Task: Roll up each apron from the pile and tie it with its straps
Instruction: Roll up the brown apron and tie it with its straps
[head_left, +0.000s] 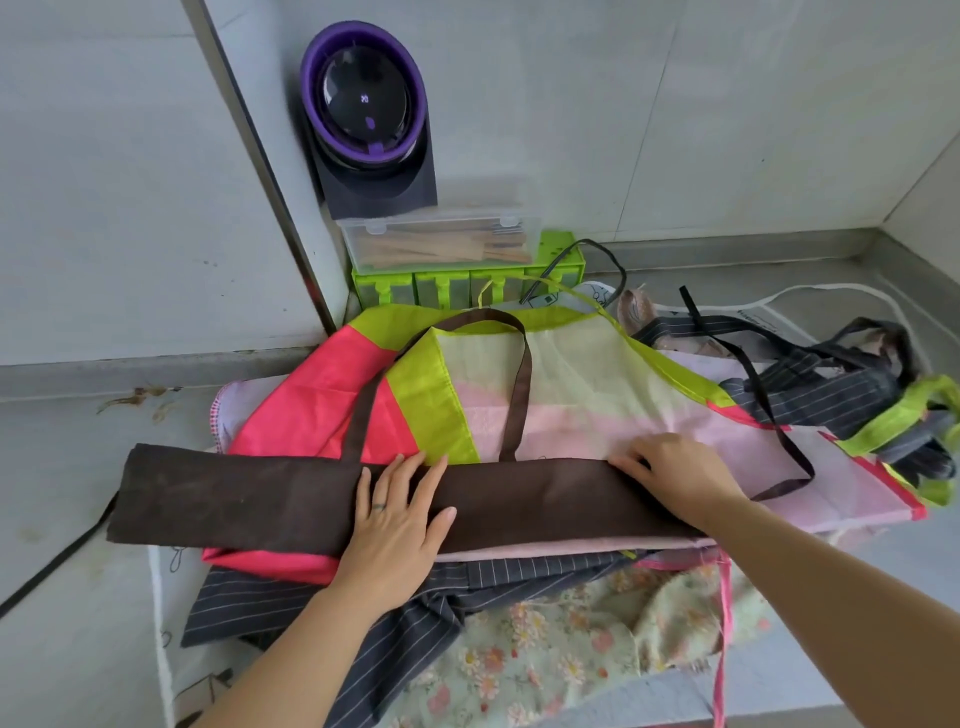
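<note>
Both palms down, nothing gripped: left hand (395, 514) and right hand (675, 480) press the brown apron (234, 501) (half-rolled band). The slick pile (571, 405) beneath may slide, loosening my roll.

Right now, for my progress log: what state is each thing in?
brown apron: folded into a long band, straps untied.
left hand: flat, pressing the band.
right hand: fingers resting on the band's upper edge.
pink and green apron: spread out underneath.
clear box: lid closed.
</note>
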